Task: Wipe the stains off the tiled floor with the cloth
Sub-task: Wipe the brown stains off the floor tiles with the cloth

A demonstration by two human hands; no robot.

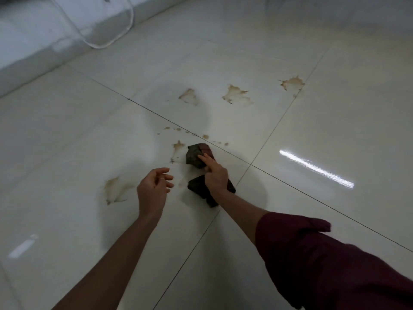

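A glossy pale tiled floor (pixel 335 121) with dark grout lines carries several brown stains (pixel 237 96). The right hand (pixel 215 175), arm stretched forward in a maroon sleeve (pixel 324 260), grips a dark crumpled cloth (pixel 197 156) on the floor just beside a grout crossing, forefinger laid along it. The left hand (pixel 154 189) hovers near it, fingers loosely curled, holding nothing. The cloth's middle is hidden under the right hand.

Both forearms extend forward and down. The left hand (pixel 154 186) hovers with palm turned inward, its fingers loosely curled and holding nothing. The right hand (pixel 215 175) points downward, 1 finger extended forward, the others curled in a grip; a dark red sleeve (pixel 324 260) covers the right upper forearm.
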